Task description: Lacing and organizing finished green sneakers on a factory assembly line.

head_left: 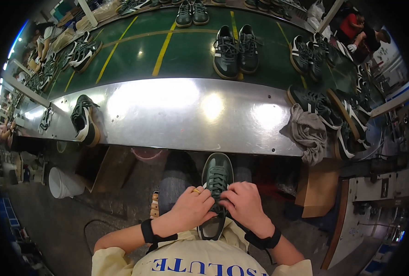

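Observation:
A dark green sneaker [218, 162] sits in my lap with its toe pointing away from me. Its green laces [217, 180] run across the tongue between my hands. My left hand [191, 207] is closed at the left side of the lacing, thumb and fingers pinched on the lace. On the other side my right hand [246, 202] is closed too, its fingertips pinching at the lace near the upper eyelets. The lace ends themselves are mostly hidden by my fingers. Below the hands, the shoe's open collar [211, 227] faces my shirt.
Ahead runs a metal ledge [167, 115], with a green conveyor belt [140, 50] carrying several sneaker pairs behind it. A single sneaker [84, 120] stands on the ledge's left. A grey cloth [308, 131] and more shoes lie right. Below are a white bucket [64, 183] and cardboard boxes [319, 186].

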The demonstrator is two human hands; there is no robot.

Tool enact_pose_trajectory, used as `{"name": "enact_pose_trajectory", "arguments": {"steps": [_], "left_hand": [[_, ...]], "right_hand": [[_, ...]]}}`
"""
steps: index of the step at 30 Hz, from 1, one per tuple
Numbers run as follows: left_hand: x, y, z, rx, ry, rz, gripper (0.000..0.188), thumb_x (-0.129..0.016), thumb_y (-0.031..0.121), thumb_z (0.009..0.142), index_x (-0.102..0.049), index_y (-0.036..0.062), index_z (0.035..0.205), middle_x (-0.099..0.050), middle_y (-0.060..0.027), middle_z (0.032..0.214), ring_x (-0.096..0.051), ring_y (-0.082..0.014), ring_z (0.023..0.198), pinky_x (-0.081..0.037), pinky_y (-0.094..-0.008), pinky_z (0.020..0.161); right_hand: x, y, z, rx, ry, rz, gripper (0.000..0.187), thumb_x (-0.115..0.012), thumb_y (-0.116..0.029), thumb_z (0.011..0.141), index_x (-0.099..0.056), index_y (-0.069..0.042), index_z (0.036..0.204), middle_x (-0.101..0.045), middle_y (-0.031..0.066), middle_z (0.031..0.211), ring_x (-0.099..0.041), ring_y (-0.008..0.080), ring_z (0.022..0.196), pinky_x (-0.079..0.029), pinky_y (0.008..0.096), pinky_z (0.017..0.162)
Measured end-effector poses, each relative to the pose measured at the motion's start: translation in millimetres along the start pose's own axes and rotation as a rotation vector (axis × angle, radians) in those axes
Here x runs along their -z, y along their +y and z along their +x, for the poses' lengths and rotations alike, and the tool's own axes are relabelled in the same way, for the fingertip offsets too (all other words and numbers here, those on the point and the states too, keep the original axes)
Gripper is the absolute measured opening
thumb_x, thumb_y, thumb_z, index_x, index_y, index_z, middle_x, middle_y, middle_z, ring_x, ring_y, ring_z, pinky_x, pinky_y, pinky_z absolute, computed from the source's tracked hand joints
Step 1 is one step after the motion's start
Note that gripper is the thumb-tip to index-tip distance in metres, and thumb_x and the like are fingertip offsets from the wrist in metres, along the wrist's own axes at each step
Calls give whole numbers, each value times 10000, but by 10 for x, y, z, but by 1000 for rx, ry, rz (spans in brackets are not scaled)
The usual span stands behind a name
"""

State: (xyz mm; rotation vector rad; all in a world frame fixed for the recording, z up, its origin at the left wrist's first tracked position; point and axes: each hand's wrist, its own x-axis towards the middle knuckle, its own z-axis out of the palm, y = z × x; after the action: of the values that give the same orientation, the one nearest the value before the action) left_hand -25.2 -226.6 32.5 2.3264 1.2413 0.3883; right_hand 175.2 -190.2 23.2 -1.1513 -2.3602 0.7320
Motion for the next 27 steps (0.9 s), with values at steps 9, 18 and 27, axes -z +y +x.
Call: {"name": "enact_pose_trajectory", "arguments": {"steps": [9,18,27], "left_hand": [[-8,-229,-337,484,-154,-1037,180,-653,94,848,-486,61,789,-593,-63,754,-570,-213,668,-460,-333,639],[290,-171,-239,309,-258,-690,249,-653,267,870,-592,29,829,-573,-88,598,-550,-199,502,-416,-311,495],[198,-95,-132,402,-343,-549,307,-648,361,861,-672,55,840,-592,-56,558,-600,-156,513,-427,-270,507]], "right_hand": [[-66,169,-559,-672,223,1255,109,-531,-88,930,-521,-8,1004,-629,90,991,-624,153,859,-498,292,786],[59,154,-339,-710,-34,1015,160,-638,-115,877,-545,-22,968,-596,-1,787,-554,46,699,-433,194,588],[25,-22,71,-290,-129,342,192,-700,-132,753,-617,-65,914,-593,74,777,-580,247,732,-468,353,634]]}}
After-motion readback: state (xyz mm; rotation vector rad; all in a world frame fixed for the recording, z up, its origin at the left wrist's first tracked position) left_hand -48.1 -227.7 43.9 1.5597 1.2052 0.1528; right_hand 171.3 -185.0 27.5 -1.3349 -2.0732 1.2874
